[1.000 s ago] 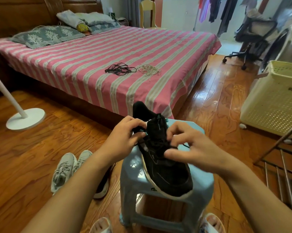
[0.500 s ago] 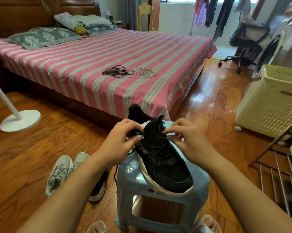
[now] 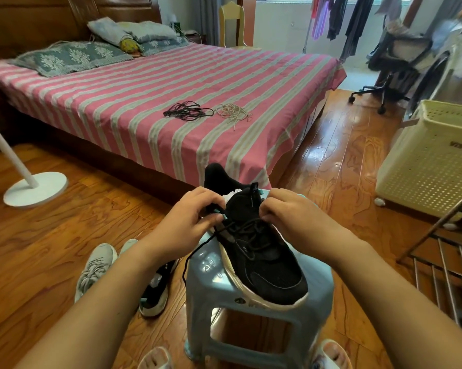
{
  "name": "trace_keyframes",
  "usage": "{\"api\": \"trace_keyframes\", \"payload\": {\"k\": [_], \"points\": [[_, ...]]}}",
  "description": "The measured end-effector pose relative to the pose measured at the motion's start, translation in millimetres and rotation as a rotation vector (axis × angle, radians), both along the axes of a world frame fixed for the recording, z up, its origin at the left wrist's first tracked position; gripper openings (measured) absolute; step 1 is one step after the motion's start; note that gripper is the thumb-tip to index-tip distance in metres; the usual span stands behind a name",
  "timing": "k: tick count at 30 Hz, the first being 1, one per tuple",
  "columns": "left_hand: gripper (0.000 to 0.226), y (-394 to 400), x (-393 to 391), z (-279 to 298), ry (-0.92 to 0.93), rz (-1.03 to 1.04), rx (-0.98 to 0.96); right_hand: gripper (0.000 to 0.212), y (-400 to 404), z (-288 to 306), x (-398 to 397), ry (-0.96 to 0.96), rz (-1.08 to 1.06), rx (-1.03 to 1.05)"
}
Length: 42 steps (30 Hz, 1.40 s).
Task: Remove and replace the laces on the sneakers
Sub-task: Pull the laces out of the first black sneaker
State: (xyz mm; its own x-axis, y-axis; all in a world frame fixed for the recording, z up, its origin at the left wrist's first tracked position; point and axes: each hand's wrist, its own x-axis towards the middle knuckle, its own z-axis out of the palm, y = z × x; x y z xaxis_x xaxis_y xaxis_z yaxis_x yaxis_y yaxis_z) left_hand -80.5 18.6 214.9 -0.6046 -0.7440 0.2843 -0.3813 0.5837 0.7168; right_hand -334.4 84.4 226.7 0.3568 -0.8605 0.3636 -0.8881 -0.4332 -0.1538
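A home bedroom. A wooden bed with a pink striped sheet (image 3: 171, 83) and grey patterned pillows (image 3: 73, 55) shows it. Clothes hang (image 3: 339, 17) by the window.

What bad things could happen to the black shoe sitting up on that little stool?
The black sneaker lies with its toe past the edge of the blue stool, so a hard tug might tip it off. One black lace end dangles down the stool's side and could snag or get stepped on. Both the left hand and the right hand pinch near the top eyelets, so the lace might tangle.

A striped bed (image 3: 150, 83), cream laundry basket (image 3: 432, 161), white fan base (image 3: 35, 189) and office chair (image 3: 392, 67).
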Motion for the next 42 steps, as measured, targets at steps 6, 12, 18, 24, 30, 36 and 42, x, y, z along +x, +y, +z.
{"api": "trace_keyframes", "payload": {"k": [6, 12, 18, 24, 30, 36, 42], "points": [[0.026, -3, 1, 3, -0.020, -0.061, 0.019, 0.024, -2, -21, -6, -0.562, -0.115, 0.230], [0.031, -4, 5, 0, 0.052, -0.037, 0.084, 0.008, 11, -14, 8, -0.300, 0.032, 0.121], [0.020, -2, 3, -1, -0.001, -0.020, 0.025, 0.013, 7, -7, 14, 0.028, 0.048, -0.048], [0.016, -2, 1, -1, -0.029, -0.018, -0.019, 0.014, 12, -18, 15, -0.599, -0.106, 0.223], [0.011, -3, 1, -2, -0.039, -0.011, 0.028, 0.018, 24, -5, 10, -0.540, -0.046, 0.217], [0.013, 13, 0, 4, -0.060, 0.031, -0.015, 0.020, 22, -5, 8, -0.408, -0.047, 0.019], [0.013, 26, 10, 13, -0.083, -0.077, -0.080, 0.006, 16, -7, 18, -0.211, 0.023, -0.087]]}}
